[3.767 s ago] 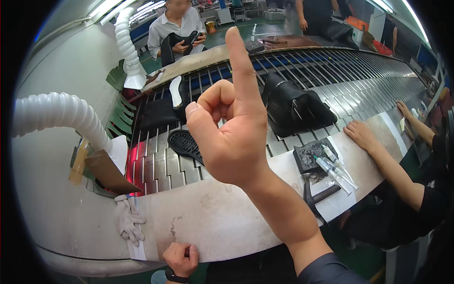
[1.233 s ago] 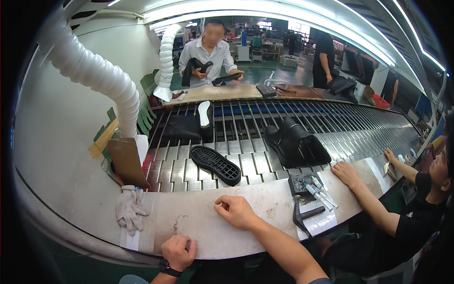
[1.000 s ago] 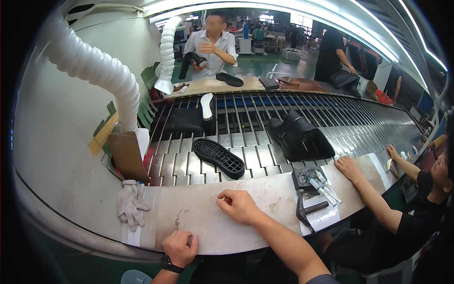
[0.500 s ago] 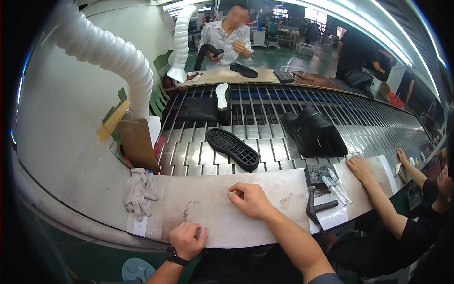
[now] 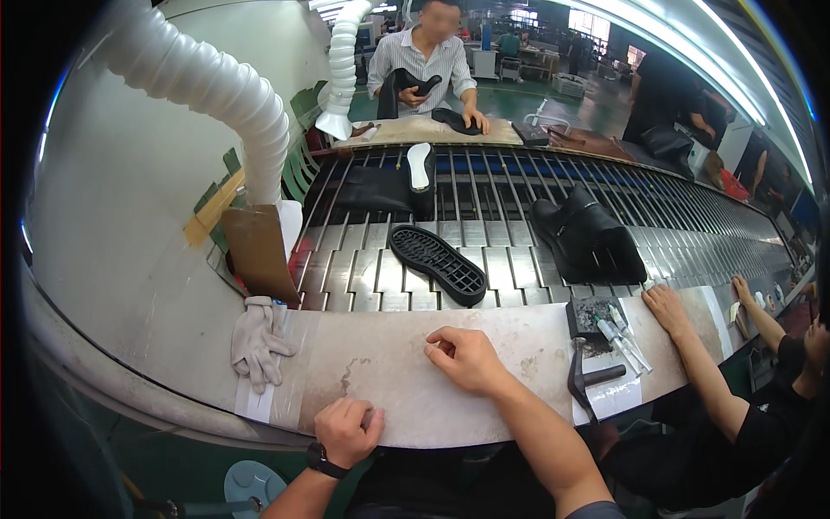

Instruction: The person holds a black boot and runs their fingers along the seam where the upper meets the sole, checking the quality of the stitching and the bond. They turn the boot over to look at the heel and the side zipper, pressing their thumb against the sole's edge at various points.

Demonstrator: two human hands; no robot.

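Note:
My left hand point(image 5: 347, 430), with a dark watch on the wrist, rests curled on the near edge of the pale worktop point(image 5: 328, 333). Farther right my right hand point(image 5: 467, 359) lies on the same surface, its fingers bent in loosely. I see nothing in either hand. Beyond the worktop, a black shoe outsole point(image 5: 438, 265) lies on the metal conveyor point(image 5: 354, 281) with its gridded side up, apart from my hands. A black boot point(image 5: 592, 238) lies to its right on the conveyor. Behind the outsole is another black boot point(image 5: 372, 189), its white underside point(image 5: 419, 166) showing.
A grey glove point(image 5: 259, 346) lies at the worktop's left. A hammer point(image 5: 596, 378), syringe-like tubes point(image 5: 622, 343) and a black block point(image 5: 588, 317) sit right of my hand. A white duct point(image 5: 207, 86) hangs left. A co-worker's hand point(image 5: 666, 310) rests at the right edge.
The person across the conveyor has lowered one hand onto the black sole on the far ledge, a boot held in the other. My hands keep their places; the view has shifted slightly.

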